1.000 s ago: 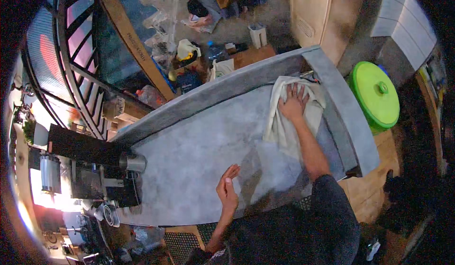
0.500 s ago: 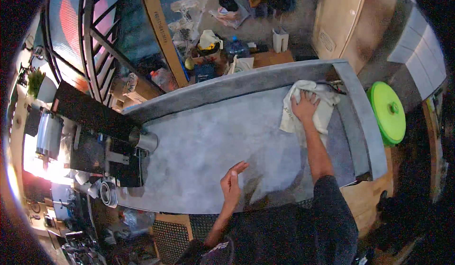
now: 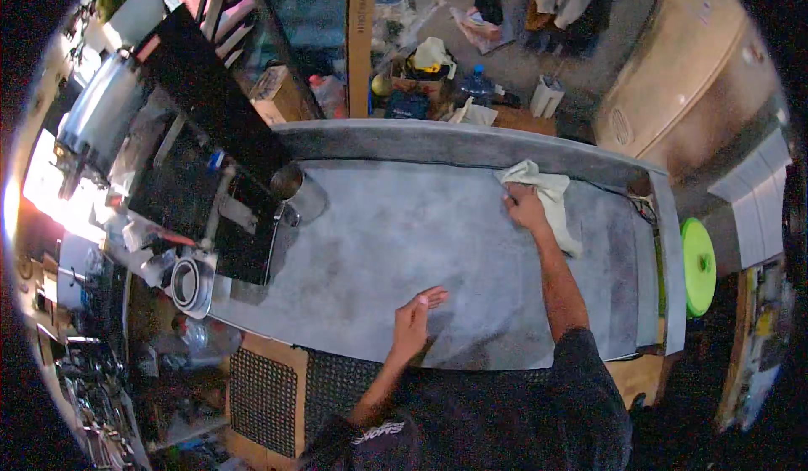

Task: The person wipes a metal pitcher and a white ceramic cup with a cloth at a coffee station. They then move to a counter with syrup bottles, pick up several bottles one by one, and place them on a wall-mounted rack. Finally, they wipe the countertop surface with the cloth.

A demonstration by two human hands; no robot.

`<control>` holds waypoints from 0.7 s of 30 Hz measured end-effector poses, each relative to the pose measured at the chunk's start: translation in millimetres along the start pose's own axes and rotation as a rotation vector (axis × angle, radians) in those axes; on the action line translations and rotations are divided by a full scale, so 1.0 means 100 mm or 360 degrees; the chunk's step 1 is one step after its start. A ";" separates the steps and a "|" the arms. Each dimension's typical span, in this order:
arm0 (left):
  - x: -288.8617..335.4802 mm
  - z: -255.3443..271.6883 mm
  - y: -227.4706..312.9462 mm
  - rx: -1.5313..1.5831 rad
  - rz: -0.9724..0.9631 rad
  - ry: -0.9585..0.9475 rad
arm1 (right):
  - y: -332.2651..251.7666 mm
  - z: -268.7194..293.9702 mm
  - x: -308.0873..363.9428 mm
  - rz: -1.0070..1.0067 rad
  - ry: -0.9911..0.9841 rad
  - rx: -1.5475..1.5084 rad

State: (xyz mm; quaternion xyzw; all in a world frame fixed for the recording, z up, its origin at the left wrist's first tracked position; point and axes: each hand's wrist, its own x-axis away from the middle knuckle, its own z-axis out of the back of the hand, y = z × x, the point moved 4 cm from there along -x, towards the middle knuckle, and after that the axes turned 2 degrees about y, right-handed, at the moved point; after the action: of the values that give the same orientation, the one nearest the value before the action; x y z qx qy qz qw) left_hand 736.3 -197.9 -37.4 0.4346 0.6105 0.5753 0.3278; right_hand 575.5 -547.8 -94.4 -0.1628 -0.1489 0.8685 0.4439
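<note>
A cream cloth (image 3: 553, 195) lies partly bunched on the grey countertop (image 3: 404, 235), close to its raised back ledge. My right hand (image 3: 526, 210) is on the cloth's left part, its fingers bent and gripping the fabric; the fingertips are partly hidden. One end of the cloth trails toward me beside my wrist. Nearer the front edge, my left hand (image 3: 413, 324) hovers over the counter with its fingers stretched out, holding nothing. A metal pitcher (image 3: 310, 200) stands at the counter's left end.
Black equipment (image 3: 172, 180) borders the counter on the left, with a round metal container (image 3: 192, 284) at the front corner. Thin cables (image 3: 644, 208) lie in the back right corner. Beyond the right end is a green lid (image 3: 698, 267). A raised ledge (image 3: 471, 142) runs along the back.
My right hand has moved left along the counter with the cloth, away from the right end. The cloth was spread wider under a flat hand and is more bunched now. The view has turned.
</note>
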 end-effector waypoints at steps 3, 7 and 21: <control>-0.02 0.35 -0.07 0.0066 0.0007 0.0109 | -0.44 -0.12 0.05 0.0165 -0.0163 -0.0309; -0.03 0.67 0.14 -0.0043 -0.0089 0.0245 | -0.77 -0.06 0.31 -0.0016 0.0151 -0.0953; -0.10 -0.06 0.28 0.0464 0.0133 0.0166 | -0.06 2.29 2.32 -0.0455 0.1749 -0.1611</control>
State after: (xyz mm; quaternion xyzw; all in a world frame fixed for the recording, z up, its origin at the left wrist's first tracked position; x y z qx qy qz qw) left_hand 739.5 -210.7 -9.6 0.4721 0.6852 0.5156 0.2047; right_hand 356.4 -380.7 79.7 -0.7348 -0.3064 0.4221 0.4336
